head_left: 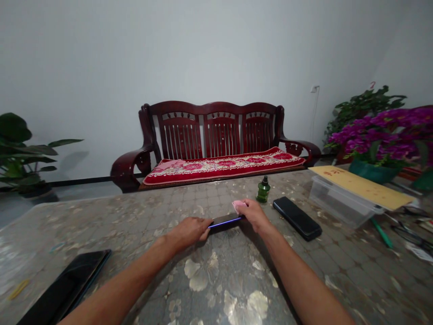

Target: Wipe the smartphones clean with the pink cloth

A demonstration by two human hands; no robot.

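Note:
A thin dark phone-like device (224, 220) with a blue edge is held level above the table, between both hands. My left hand (193, 229) is closed on its left end. At the other end, my right hand (253, 214) grips the device and also pinches a pink cloth or paper (239, 206). A green bottle with a black top (263, 189) stands just beyond my right hand. To the right of that hand lies a black phone (297, 218).
The patterned table (162, 280) bears a dark tablet (67, 284) at left, a yellow band (19, 289), a clear plastic box (343, 203) under a yellow sheet (358, 185), and a green pen (382, 233). Purple flowers (382, 135) stand at right; a wooden bench (216, 108) is behind.

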